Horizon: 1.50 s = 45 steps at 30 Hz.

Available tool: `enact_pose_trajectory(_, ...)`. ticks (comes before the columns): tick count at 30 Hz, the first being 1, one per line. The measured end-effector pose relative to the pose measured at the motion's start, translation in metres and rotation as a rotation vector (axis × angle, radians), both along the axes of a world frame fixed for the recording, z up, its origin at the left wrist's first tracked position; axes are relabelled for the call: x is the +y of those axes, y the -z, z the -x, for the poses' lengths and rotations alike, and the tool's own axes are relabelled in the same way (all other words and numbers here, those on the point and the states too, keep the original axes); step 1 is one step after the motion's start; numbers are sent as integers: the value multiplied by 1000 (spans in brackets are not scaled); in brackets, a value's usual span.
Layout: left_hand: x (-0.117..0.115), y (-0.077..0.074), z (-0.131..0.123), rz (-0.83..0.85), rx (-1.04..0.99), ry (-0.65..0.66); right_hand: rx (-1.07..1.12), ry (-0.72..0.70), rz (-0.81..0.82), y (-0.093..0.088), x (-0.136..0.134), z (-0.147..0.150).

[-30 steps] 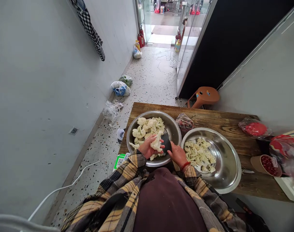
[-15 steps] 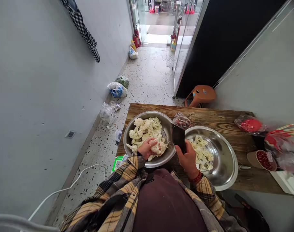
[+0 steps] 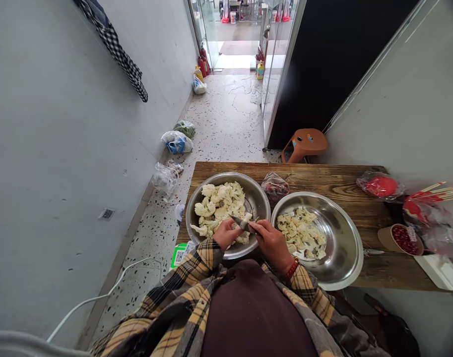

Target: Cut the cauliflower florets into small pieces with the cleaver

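Observation:
My left hand is closed around a piece of cauliflower over the left steel bowl. My right hand grips a cleaver, its blade seen nearly edge-on and lying against the cauliflower near the stem. Fingers partly cover the held piece and the handle. Larger cauliflower chunks fill much of the left bowl. Beside it, to the right, a wider steel basin contains small cut florets.
Both vessels stand on a wooden table. A plastic-wrapped bundle lies behind them. At the right are a tub of red beans or berries, a red bagged item and skewers. An orange stool stands beyond.
My right hand has brought the cleaver leftward onto the cauliflower, turning its broad face to nearly edge-on. My left hand still holds the piece. The view has shifted slightly.

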<state>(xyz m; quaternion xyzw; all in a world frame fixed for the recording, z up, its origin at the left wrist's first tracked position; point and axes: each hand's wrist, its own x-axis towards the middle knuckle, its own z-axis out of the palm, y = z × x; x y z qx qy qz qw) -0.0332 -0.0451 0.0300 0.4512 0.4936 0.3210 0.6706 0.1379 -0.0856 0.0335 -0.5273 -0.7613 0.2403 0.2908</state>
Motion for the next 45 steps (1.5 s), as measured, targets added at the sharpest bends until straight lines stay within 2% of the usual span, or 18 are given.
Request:
enact_pose_trajectory(3, 3, 0, 3, -123, 109, 20, -47, 10, -12, 7, 1, -5)
enact_pose_trajectory(7, 6, -3, 8, -177, 245, -33, -104, 58, 74, 31, 2, -18)
enact_pose_trajectory(10, 5, -9, 6, -236, 251, 62, -120, 93, 152, 45, 3, -28)
enact_pose_trajectory(12, 3, -10, 4, -254, 248, 108, -48, 156, 148, 45, 5, -34)
enact_pose_trajectory(17, 3, -10, 4, -263, 309, 36, 254, 313, 84, 23, 8, -40)
enact_pose_trajectory(22, 9, -19, 7, -365, 328, 94, 487, 307, 188, -4, 8, -33)
enact_pose_trajectory(25, 10, -26, 7, -430, 342, 104, 482, 160, 140, -22, 11, -29)
enact_pose_trajectory(30, 9, -33, 8, -471, 337, 198, 339, -221, 111, -48, 18, -25)
enact_pose_trajectory(32, 8, -35, 10, -480, 308, 209, 274, -317, 126, -50, 18, -23)
enact_pose_trajectory(34, 6, -35, 12, -465, 265, 206, 225, -341, 107, -48, 16, -21)
enact_pose_trajectory(38, -1, -25, 20, -260, 35, 172, 231, -240, -6, -39, 10, -17)
enact_pose_trajectory(42, -8, -7, 27, -37, -174, 97, 285, -104, 11, -38, 2, -13)
enact_pose_trajectory(45, -12, -1, 24, -39, -249, 89, 287, -79, 38, -41, -2, -8)
